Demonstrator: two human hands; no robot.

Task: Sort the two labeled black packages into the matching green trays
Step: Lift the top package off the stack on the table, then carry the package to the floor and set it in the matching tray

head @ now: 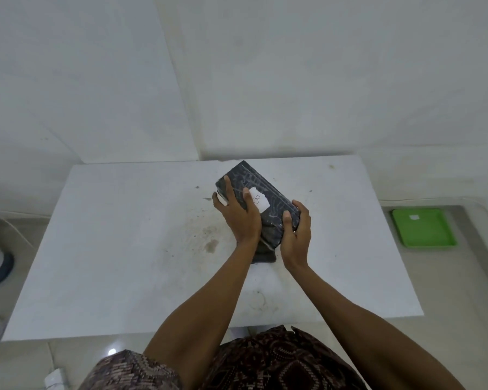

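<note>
Your left hand (238,218) and right hand (296,235) gripped the black package (265,190) from either side, fingers curled onto it, above the white table (124,235). Its white label (258,199) faced up. The green tray (423,228) lay well right, on the floor.

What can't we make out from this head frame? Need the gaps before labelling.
- Second package: head view, mostly hidden under the held black package and both wrists; its label is not visible.
- Label on the green tray: too small to read.
- Held package's white label: partly covered by the left hand's thumb.
- Second tray: not in frame.
- Right hand's fingers: behind the package.
</note>
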